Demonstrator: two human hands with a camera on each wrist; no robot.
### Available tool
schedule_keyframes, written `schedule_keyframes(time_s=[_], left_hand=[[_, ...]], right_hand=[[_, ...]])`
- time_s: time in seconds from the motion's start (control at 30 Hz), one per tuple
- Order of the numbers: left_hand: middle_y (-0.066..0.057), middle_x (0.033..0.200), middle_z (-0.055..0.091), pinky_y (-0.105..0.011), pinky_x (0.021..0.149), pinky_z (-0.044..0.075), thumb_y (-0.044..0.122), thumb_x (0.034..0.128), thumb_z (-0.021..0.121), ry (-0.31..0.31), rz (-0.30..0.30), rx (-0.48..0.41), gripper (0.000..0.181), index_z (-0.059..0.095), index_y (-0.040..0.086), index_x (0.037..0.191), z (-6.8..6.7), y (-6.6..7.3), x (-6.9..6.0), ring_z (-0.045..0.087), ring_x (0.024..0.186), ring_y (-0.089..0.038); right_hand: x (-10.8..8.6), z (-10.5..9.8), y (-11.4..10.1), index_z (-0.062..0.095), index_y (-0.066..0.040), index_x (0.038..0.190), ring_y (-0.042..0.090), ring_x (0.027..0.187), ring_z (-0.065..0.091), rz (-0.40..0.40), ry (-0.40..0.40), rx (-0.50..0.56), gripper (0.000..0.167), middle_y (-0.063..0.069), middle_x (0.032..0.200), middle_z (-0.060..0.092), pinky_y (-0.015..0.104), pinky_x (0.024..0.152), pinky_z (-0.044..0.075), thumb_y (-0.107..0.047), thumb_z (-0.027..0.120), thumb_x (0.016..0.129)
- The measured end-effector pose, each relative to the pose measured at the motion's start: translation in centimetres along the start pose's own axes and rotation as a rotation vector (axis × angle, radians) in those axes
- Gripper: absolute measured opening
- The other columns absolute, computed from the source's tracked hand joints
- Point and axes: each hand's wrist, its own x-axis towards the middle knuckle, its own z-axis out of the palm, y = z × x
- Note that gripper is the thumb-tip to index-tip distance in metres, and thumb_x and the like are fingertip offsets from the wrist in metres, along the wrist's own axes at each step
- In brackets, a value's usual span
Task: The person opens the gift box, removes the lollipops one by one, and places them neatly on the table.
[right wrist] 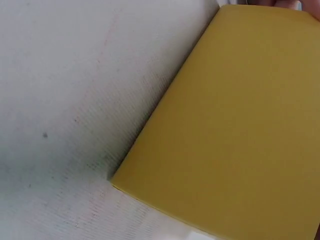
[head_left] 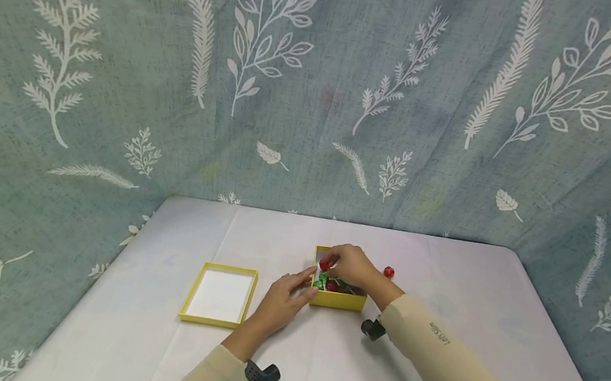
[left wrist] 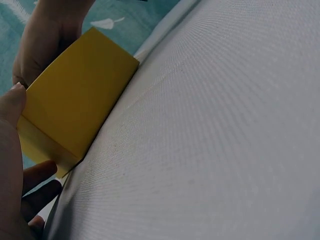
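In the head view a yellow box [head_left: 337, 301] stands on the table with several red and green wrapped lollipops [head_left: 332, 285] inside, some with white sticks showing. Above its left part my right hand [head_left: 352, 266] pinches a red lollipop [head_left: 324, 265]. My left hand [head_left: 280, 301] is at the box's left side, its fingers extended and the thumb near the rim. The left wrist view shows that thumb against the yellow box [left wrist: 82, 92], with the other fingers spread beside its lower corner. Only the box's yellow outer wall [right wrist: 235, 125] fills the right wrist view; the lollipops are hidden there.
Left of the box lies a yellow-rimmed lid [head_left: 218, 294], white inside face up. Another red lollipop [head_left: 389, 272] is on the white tablecloth [head_left: 452, 295], just right of the box. A leaf-patterned curtain [head_left: 317, 91] hangs behind the table.
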Motion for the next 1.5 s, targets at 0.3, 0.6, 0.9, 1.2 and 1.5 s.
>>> schedule_keyframes(time_s=[0.3,0.6,0.9,1.2,1.5], left_hand=[[0.005,0.130,0.061,-0.046,0.114,0.024,0.062,0.0937,0.049,0.004,0.000,0.011,0.057,0.046,0.037,0.145,-0.1,0.0,0.2,0.049,0.127,-0.023],[0.004,0.129,0.062,-0.046,0.115,0.023,0.061,0.0940,0.049,0.007,0.014,0.011,0.061,0.047,0.030,0.146,0.1,-0.3,0.1,0.051,0.125,-0.020],[0.007,0.129,0.061,-0.050,0.112,0.027,0.064,0.0926,0.049,0.003,-0.019,0.007,0.060,0.046,0.035,0.146,0.0,-0.1,0.0,0.049,0.126,-0.022],[0.005,0.129,0.061,-0.046,0.114,0.024,0.061,0.0937,0.050,-0.002,-0.008,0.000,0.060,0.046,0.032,0.146,-0.1,0.2,-0.1,0.049,0.127,-0.022],[0.002,0.126,0.063,-0.045,0.115,0.023,0.057,0.0945,0.052,0.025,0.032,-0.007,0.060,0.049,0.025,0.145,0.0,0.2,-0.1,0.052,0.124,-0.021]], right_hand=[[0.1,-0.2,-0.6,0.064,-0.015,0.128,0.023,0.109,0.059,0.039,-0.078,-0.040,0.049,0.006,0.120,0.064,0.044,0.091,0.052,-0.010,0.076,0.082],[-0.3,-0.5,-0.8,0.063,-0.017,0.130,0.020,0.107,0.057,0.036,-0.067,-0.067,0.050,0.005,0.127,0.061,0.045,0.094,0.049,-0.009,0.076,0.082],[-1.0,-2.0,-0.1,0.065,-0.019,0.123,0.020,0.107,0.058,0.015,0.036,0.054,0.045,0.000,0.118,0.061,0.044,0.093,0.049,-0.012,0.080,0.081],[-3.3,-4.2,1.1,0.063,-0.023,0.125,0.024,0.107,0.060,0.021,0.054,0.271,0.043,0.004,0.124,0.057,0.040,0.087,0.054,-0.011,0.075,0.086],[-5.6,-5.6,3.3,0.061,-0.010,0.128,0.030,0.092,0.067,0.057,0.053,0.437,0.036,0.015,0.119,0.055,0.035,0.076,0.059,-0.005,0.066,0.092]])
